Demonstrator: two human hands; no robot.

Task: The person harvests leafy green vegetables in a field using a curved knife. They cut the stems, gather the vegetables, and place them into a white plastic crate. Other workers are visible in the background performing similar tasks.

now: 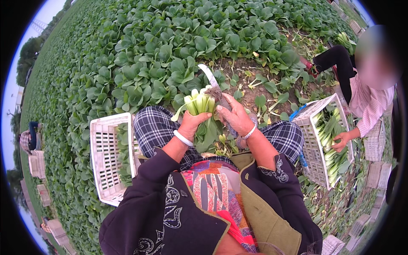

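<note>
In front of my knees, my left hand (192,125) is closed around a bunch of bok choy (200,102), its pale stalk ends up and its leaves hanging below. Close on the right, my right hand (236,115) grips a harvesting sickle (208,75), whose curved blade points up and away from me. Dark, soil-covered roots (214,94) show between the stalks and the blade, partly over the metal. The sickle's handle is mostly hidden by my fingers.
A white plastic crate (110,126) with greens stands by my left knee. At my right, a co-worker's hand (341,141) reaches into another crate (307,140) of bok choy. Growing plants (153,63) spread ahead; cut leaves lie on bare soil (237,68).
</note>
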